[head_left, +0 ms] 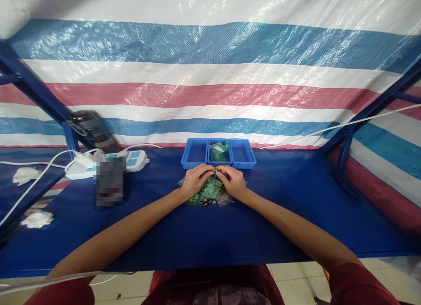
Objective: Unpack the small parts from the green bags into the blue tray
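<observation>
My left hand (196, 180) and my right hand (233, 180) meet above a pile on the blue table, fingertips pinched together. Between them is a small dark cylindrical part (215, 170) with a light end; its exact kind is too small to make out. Under the hands lie green circuit boards in clear plastic bags (210, 189). Several small dark and silvery metal parts (206, 202) lie loose at the pile's near edge. Just behind my hands, the middle blue bin (219, 164) holds a green item and a clear bag with pale contents (219, 148).
Blue bins stand at left (194, 166) and right (244, 166) of the middle one. On the left are a white power strip (137, 160) with cables, a blurred dark object (109, 182), a dark bottle (95, 129) and crumpled tissues (37, 219). Blue metal posts (350, 142) flank the table.
</observation>
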Motion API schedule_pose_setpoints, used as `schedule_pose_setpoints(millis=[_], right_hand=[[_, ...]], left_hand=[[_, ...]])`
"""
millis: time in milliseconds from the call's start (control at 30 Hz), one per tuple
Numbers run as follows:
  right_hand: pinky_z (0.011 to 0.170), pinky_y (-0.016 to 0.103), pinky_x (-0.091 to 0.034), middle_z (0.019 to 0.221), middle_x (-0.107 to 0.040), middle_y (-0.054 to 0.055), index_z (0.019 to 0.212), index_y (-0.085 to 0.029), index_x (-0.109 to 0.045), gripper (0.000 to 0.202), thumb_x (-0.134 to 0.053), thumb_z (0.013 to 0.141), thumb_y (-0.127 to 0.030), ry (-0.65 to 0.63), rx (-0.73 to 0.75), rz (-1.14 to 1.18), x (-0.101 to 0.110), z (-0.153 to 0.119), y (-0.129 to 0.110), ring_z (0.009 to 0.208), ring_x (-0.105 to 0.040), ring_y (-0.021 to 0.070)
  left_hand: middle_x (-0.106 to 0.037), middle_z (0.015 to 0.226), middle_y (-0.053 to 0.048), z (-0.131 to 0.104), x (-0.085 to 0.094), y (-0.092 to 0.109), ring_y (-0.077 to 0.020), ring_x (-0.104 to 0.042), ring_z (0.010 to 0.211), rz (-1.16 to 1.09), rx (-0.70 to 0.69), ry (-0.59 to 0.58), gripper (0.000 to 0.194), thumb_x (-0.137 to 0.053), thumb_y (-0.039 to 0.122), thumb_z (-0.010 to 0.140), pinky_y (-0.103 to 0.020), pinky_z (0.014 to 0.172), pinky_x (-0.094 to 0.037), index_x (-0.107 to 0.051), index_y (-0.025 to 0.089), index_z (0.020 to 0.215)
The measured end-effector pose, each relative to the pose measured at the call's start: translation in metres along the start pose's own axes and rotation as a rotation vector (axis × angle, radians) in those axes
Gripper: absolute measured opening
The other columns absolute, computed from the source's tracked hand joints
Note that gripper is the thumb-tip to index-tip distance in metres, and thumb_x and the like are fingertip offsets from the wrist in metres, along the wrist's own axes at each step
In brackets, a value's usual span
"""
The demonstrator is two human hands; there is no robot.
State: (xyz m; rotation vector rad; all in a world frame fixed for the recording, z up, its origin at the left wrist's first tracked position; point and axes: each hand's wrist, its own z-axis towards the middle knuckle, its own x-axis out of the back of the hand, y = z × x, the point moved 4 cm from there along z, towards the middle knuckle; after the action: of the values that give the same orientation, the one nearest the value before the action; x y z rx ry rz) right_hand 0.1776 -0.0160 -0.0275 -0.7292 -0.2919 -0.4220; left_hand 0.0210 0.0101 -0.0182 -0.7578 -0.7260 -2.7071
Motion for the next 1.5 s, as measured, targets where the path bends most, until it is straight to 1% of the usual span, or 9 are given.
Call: schedule_pose_setpoints(millis=[200, 533, 667, 767, 933, 1100, 1200, 1333, 1500], right_hand=[[0.065, 0.03, -0.051, 0.08, -0.067, 0.007, 0.105, -0.018, -0.064, 0.025, -0.046, 0.094, -0.03, -0.019, 0.004, -0.004, 0.0, 0.0, 0.001, 0.068, -0.062, 0.017], [0.06, 0.029, -0.051, 0.077, -0.066, 0.006, 0.105, -0.018, -0.065, 0.025, -0.046, 0.094, -0.03, -0.003, -0.003, 0.007, 0.0, 0.0, 0.0, 0.062, -0.059, 0.0155], [0.06, 0.029, -0.05, 0.074, -0.064, 0.005, 0.104, -0.017, -0.065, 0.024, -0.047, 0.093, -0.031, -0.008, 0.002, 0.012, 0.001, 0.001, -0.001, 0.062, -0.058, 0.0153], [0.058, 0.028, -0.048, 0.071, -0.062, 0.004, 0.104, -0.017, -0.064, 0.024, -0.049, 0.092, -0.032, -0.007, 0.004, 0.011, 0.0, 0.0, 0.0, 0.059, -0.056, 0.0146], [0.061, 0.028, -0.049, 0.074, -0.064, 0.004, 0.103, -0.018, -0.064, 0.023, -0.05, 0.092, -0.031, -0.02, -0.011, 0.006, 0.0, -0.001, 0.001, 0.061, -0.057, 0.0148], [0.063, 0.027, -0.05, 0.08, -0.067, 0.005, 0.103, -0.018, -0.064, 0.021, -0.051, 0.092, -0.03, -0.006, -0.007, 0.003, -0.001, -0.002, 0.001, 0.064, -0.06, 0.0147], [0.061, 0.026, -0.049, 0.078, -0.066, 0.005, 0.102, -0.018, -0.064, 0.02, -0.051, 0.092, -0.03, -0.005, -0.005, 0.002, -0.002, -0.002, 0.002, 0.061, -0.058, 0.0136], [0.057, 0.026, -0.047, 0.072, -0.063, 0.003, 0.101, -0.018, -0.064, 0.02, -0.05, 0.092, -0.029, -0.005, -0.003, -0.002, -0.003, -0.002, 0.003, 0.057, -0.055, 0.0126], [0.058, 0.026, -0.046, 0.072, -0.063, 0.003, 0.1, -0.018, -0.064, 0.02, -0.048, 0.093, -0.027, -0.024, 0.005, 0.005, -0.002, 0.0, 0.0, 0.058, -0.055, 0.0128]], left_hand=[[-0.069, 0.09, -0.007, 0.0, -0.001, 0.0, -0.0144, -0.066, 0.078, -0.002, -0.017, -0.004, 0.015, -0.055, 0.026, 0.09, -0.025, 0.069, -0.055, -0.064, 0.017, 0.098], [-0.066, 0.091, -0.007, 0.0, 0.001, 0.001, -0.0092, -0.059, 0.063, 0.003, -0.027, -0.02, 0.013, -0.057, 0.025, 0.089, -0.02, 0.057, -0.049, -0.063, 0.017, 0.097], [-0.066, 0.091, -0.007, -0.001, 0.0, 0.0, -0.0089, -0.058, 0.061, -0.003, -0.015, -0.022, 0.013, -0.057, 0.024, 0.089, -0.021, 0.058, -0.049, -0.062, 0.017, 0.098], [-0.067, 0.091, -0.006, -0.001, 0.001, 0.0, -0.0105, -0.06, 0.065, -0.008, -0.01, -0.016, 0.013, -0.056, 0.023, 0.09, -0.022, 0.061, -0.05, -0.062, 0.017, 0.099], [-0.067, 0.09, -0.006, 0.0, 0.003, 0.002, -0.0122, -0.063, 0.071, 0.005, 0.011, -0.004, 0.013, -0.055, 0.023, 0.09, -0.023, 0.065, -0.051, -0.062, 0.017, 0.099], [-0.066, 0.089, -0.006, 0.001, 0.006, 0.005, -0.0101, -0.06, 0.065, 0.007, 0.0, 0.028, 0.011, -0.056, 0.021, 0.089, -0.021, 0.061, -0.049, -0.061, 0.016, 0.098], [-0.066, 0.091, -0.006, 0.001, 0.008, 0.006, -0.0079, -0.056, 0.058, 0.023, 0.023, 0.048, 0.012, -0.055, 0.023, 0.09, -0.021, 0.058, -0.049, -0.061, 0.017, 0.097], [-0.068, 0.097, -0.007, 0.002, 0.01, 0.008, -0.0067, -0.055, 0.055, 0.008, 0.077, 0.072, 0.014, -0.053, 0.026, 0.09, -0.021, 0.057, -0.049, -0.062, 0.017, 0.098], [-0.069, 0.098, -0.006, 0.019, 0.027, 0.01, -0.0054, -0.05, 0.051, 0.042, 0.099, 0.168, 0.014, -0.057, 0.025, 0.088, -0.02, 0.056, -0.047, -0.063, 0.017, 0.098]])
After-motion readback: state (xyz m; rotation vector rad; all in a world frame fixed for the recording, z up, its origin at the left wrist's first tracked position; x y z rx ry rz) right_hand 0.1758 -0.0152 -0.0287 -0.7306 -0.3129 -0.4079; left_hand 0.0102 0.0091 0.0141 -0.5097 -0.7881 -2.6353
